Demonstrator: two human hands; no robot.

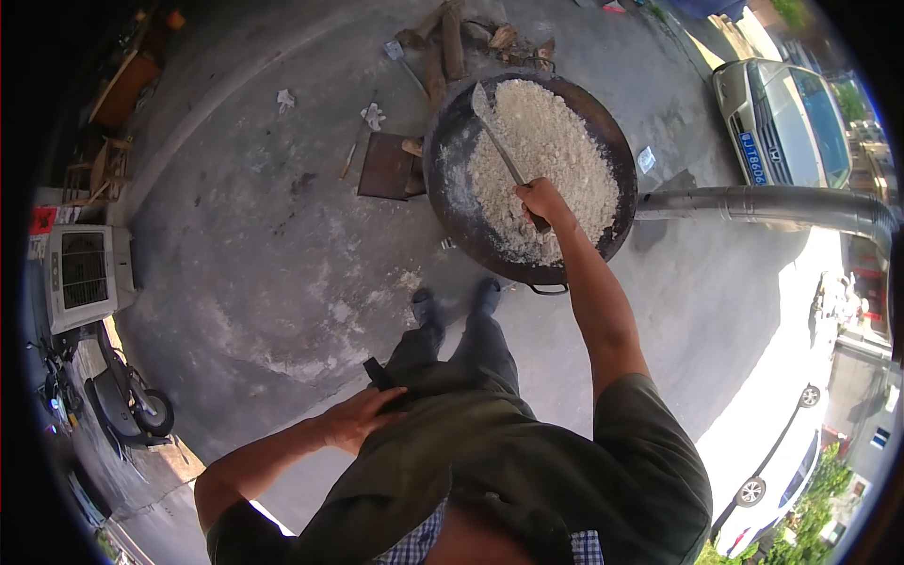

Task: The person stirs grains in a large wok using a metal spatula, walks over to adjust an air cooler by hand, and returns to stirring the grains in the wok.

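A long-handled wok spatula [499, 146] is gripped in my right hand [540, 200], fingers wrapped round the dark end of its handle. Its blade lies at the far left inner side of a big, dark wok [457, 212]. Pale, crumbly, flour-like material [546, 141] is heaped in the wok, mostly towards the right, and a thin white coating shows on the bare left side. My left hand [363, 416] rests against my dark shirt at the waist, fingers stretched out. A short black strip [378, 373] sticks out just beyond it.
From the wok's right side runs a thick metal pipe [763, 202]. Logs [452, 42] lie behind the wok, with a small shovel [403, 64] near them. A brown metal plate [381, 165] stands at its left. Cars [782, 122] are parked right; a scooter [127, 400] stands left.
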